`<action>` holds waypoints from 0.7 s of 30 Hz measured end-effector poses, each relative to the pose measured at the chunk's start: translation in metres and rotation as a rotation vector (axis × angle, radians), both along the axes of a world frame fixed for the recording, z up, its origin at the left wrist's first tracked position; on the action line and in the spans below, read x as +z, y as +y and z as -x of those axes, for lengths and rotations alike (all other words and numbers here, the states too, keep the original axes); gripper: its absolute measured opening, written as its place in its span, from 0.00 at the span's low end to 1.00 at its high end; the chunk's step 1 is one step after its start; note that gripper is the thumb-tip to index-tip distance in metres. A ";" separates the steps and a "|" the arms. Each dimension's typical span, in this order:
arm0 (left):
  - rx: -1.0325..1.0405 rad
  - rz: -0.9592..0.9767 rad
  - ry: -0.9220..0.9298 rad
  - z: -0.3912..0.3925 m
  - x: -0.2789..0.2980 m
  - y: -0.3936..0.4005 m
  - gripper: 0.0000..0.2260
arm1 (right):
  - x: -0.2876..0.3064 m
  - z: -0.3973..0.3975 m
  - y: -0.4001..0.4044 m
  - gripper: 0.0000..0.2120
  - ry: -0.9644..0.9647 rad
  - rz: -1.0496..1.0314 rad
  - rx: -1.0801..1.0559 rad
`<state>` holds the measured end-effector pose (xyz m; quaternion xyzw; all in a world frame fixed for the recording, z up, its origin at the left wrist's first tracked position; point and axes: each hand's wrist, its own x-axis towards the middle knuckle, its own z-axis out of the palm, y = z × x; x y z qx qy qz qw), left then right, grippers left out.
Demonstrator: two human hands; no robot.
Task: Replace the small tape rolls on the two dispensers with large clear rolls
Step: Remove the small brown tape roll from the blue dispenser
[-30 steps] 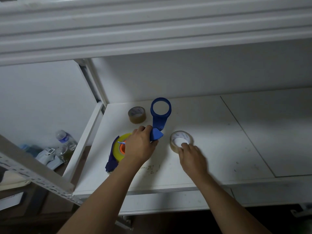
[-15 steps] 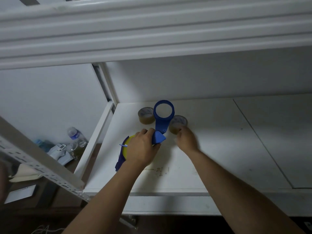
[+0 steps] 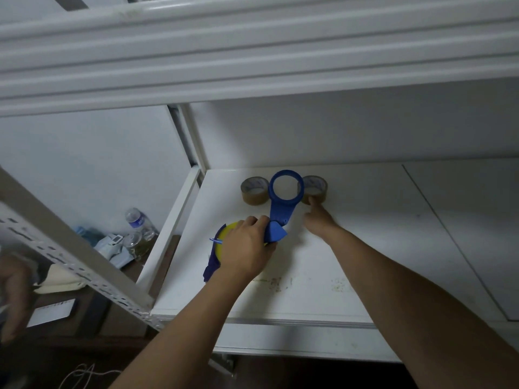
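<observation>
Two blue tape dispensers lie on the white shelf. One dispenser has an empty ring at its far end. The other dispenser carries a yellow roll; my left hand lies over it and grips it. Two brownish clear tape rolls stand near the back wall: one roll left of the empty ring, the other roll right of it. My right hand reaches toward the right roll, with only a fingertip touching its front edge.
A perforated metal upright slants across the left. Beyond it, lower down, are a water bottle, a glass jar and cloths. Another person's hand shows at the far left. A thick white beam hangs overhead.
My right hand carried the clear roll from the shelf's middle to the back, beside the empty ring, and loosened its hold. The left hand stayed on the yellow-roll dispenser. The view shifted.
</observation>
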<state>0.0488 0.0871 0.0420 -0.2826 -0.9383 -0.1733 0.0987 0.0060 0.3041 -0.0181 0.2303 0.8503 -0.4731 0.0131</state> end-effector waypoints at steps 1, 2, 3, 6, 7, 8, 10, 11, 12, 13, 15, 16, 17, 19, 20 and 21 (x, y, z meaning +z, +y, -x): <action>-0.001 0.004 -0.003 0.000 0.000 0.001 0.12 | 0.001 -0.003 0.000 0.29 0.016 0.009 0.004; -0.001 0.009 -0.003 -0.001 0.000 0.002 0.12 | 0.002 -0.008 0.000 0.29 0.031 0.015 0.004; -0.001 0.014 -0.002 -0.001 0.001 0.004 0.12 | 0.002 -0.013 0.002 0.28 0.046 0.012 -0.001; -0.024 0.011 -0.006 -0.005 0.001 0.010 0.13 | 0.005 -0.034 0.007 0.17 0.173 0.084 -0.066; -0.039 0.006 -0.008 -0.006 0.002 0.012 0.13 | 0.010 -0.042 0.007 0.13 0.233 0.205 -0.117; -0.058 0.003 -0.016 -0.007 0.003 0.015 0.14 | 0.018 -0.052 0.006 0.11 0.287 0.332 -0.181; -0.122 -0.001 -0.042 -0.007 0.005 0.021 0.14 | 0.033 -0.072 0.007 0.10 0.351 0.524 -0.260; -0.173 -0.001 -0.057 -0.007 0.006 0.023 0.15 | 0.039 -0.083 0.007 0.12 0.372 0.599 -0.243; -0.230 0.007 -0.064 -0.007 0.006 0.024 0.15 | 0.043 -0.092 0.007 0.13 0.390 0.647 -0.207; -0.283 0.032 -0.057 -0.007 0.007 0.025 0.16 | 0.046 -0.100 0.006 0.14 0.402 0.657 -0.179; -0.359 0.107 -0.007 -0.006 0.009 0.025 0.18 | 0.053 -0.114 0.004 0.11 0.418 0.568 -0.185; -0.382 0.140 0.021 -0.005 0.009 0.025 0.18 | 0.056 -0.119 0.003 0.09 0.423 0.509 -0.220; -0.400 0.160 0.050 -0.005 0.009 0.024 0.19 | 0.059 -0.123 0.002 0.09 0.431 0.466 -0.260; -0.418 0.156 0.105 -0.006 0.009 0.021 0.20 | 0.065 -0.132 -0.002 0.08 0.450 0.441 -0.305; -0.413 0.142 0.127 -0.006 0.009 0.018 0.21 | 0.067 -0.136 -0.005 0.09 0.454 0.437 -0.324; -0.396 0.131 0.147 -0.006 0.009 0.014 0.23 | 0.067 -0.140 -0.009 0.09 0.458 0.435 -0.348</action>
